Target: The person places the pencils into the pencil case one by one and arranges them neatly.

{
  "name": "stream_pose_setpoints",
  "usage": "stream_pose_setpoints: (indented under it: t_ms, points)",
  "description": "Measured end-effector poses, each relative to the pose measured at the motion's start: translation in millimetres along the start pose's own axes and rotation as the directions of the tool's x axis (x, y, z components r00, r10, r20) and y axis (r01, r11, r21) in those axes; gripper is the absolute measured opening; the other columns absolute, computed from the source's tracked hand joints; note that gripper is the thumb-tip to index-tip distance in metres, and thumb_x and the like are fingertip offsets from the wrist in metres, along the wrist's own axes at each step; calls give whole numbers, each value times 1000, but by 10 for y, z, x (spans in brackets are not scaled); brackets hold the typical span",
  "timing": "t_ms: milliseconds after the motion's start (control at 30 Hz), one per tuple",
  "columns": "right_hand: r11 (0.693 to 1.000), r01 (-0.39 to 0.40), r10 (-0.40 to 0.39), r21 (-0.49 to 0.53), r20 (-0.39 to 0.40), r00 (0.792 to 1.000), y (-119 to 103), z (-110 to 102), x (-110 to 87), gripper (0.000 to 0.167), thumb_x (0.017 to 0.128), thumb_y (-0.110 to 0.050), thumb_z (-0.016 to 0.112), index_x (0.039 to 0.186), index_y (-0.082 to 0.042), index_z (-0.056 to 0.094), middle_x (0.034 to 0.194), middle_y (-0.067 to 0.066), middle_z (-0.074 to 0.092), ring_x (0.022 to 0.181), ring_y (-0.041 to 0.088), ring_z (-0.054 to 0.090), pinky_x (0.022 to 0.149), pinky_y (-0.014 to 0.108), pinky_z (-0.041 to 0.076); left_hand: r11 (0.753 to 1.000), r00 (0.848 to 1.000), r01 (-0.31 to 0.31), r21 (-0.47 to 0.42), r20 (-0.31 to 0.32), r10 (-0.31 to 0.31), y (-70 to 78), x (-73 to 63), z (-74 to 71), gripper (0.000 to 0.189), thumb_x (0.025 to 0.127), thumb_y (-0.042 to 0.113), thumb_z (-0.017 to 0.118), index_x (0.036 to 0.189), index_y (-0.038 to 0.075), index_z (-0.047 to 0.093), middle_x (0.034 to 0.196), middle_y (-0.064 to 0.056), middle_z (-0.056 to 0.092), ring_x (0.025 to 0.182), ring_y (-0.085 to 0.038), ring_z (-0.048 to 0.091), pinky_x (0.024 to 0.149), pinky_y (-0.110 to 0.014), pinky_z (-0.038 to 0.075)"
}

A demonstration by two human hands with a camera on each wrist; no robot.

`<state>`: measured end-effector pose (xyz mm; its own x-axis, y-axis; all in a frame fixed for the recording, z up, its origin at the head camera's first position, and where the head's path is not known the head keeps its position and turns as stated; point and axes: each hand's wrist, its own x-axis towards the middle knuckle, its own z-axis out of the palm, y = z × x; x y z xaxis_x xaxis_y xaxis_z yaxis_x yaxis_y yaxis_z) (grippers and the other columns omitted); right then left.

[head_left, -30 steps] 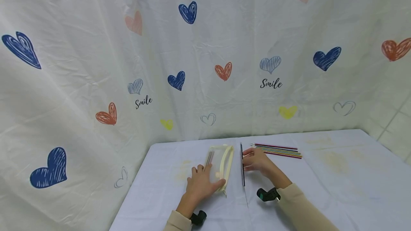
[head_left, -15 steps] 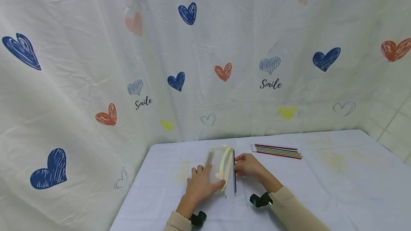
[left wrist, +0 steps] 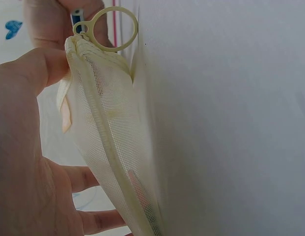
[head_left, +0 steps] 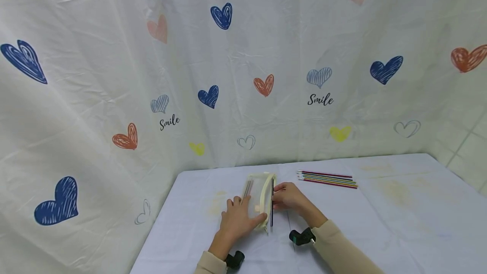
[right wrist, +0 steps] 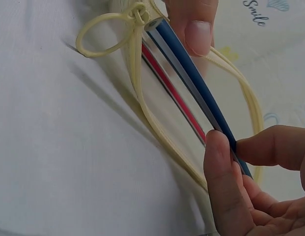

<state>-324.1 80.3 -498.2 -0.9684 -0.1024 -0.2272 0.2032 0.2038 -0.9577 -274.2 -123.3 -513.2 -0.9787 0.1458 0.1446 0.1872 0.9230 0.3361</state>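
Observation:
A cream mesh pencil case [head_left: 255, 186] with its zip undone lies on the table; a pull ring [left wrist: 135, 24] hangs at its near end. My left hand [head_left: 237, 220] holds the case, thumb at the rim of the mouth and fingers spread along the other side. Between thumb and fingers, my right hand [head_left: 292, 198] pinches a blue-and-white striped pencil [right wrist: 191, 81]. That pencil stands lengthwise right at the mouth, its flat end close to the ring. Through the opening a red pencil [right wrist: 172, 88] shows inside. More pencils [head_left: 248, 187] show through the mesh near my left fingers.
Several striped pencils [head_left: 327, 179] in red, yellow and dark colours lie side by side toward the back of the white-covered table [head_left: 399, 223]. A white curtain [head_left: 236, 54] printed with hearts hangs behind it. Each wrist carries a small black camera [head_left: 302, 237].
My right hand has moved left with the blue pencil, from beside the case to its mouth. The left hand keeps its place on the case.

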Motion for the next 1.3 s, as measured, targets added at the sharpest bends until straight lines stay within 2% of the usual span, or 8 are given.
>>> stream_pose_setpoints:
  t_ms: [500,700,900,1067,1300]
  points:
    - [997,17,-14,80,-34,999,21,105,98,34,88,4,65,120,9,54,94,12,62,65,16,64,62,29,59,1000,1000,4,-17,23,-4,-24,23,0,92,81,79,61,147,16,53,132,-17,54,116,-34,46,80,-63,46]
    - [997,31,-27,72,-53,998,22,151,112,31,91,3,63,121,10,54,86,12,64,68,16,66,63,30,60,1000,1000,4,-11,18,-3,-20,29,5,90,82,78,61,147,16,54,131,-17,54,116,-35,46,79,-62,47]
    - [997,40,-35,60,-75,997,37,174,115,27,94,3,58,120,9,57,86,15,67,69,16,67,65,31,61,1000,1000,-10,0,7,10,-10,26,-7,90,82,78,61,147,15,54,130,-17,55,115,-35,46,78,-61,47]
    - [997,42,-38,59,-60,997,27,143,102,26,94,4,58,119,8,58,89,16,66,73,19,67,67,34,62,1000,1000,-4,5,19,4,-10,33,-2,92,82,78,61,148,15,53,130,-17,54,115,-35,46,78,-62,47]
    - [994,83,-88,-70,-72,993,-10,-22,81,29,91,1,59,119,7,60,94,16,66,77,21,66,69,36,61,1000,1000,0,0,25,0,-14,34,-2,91,82,77,61,148,15,52,131,-18,54,117,-36,47,80,-63,47]
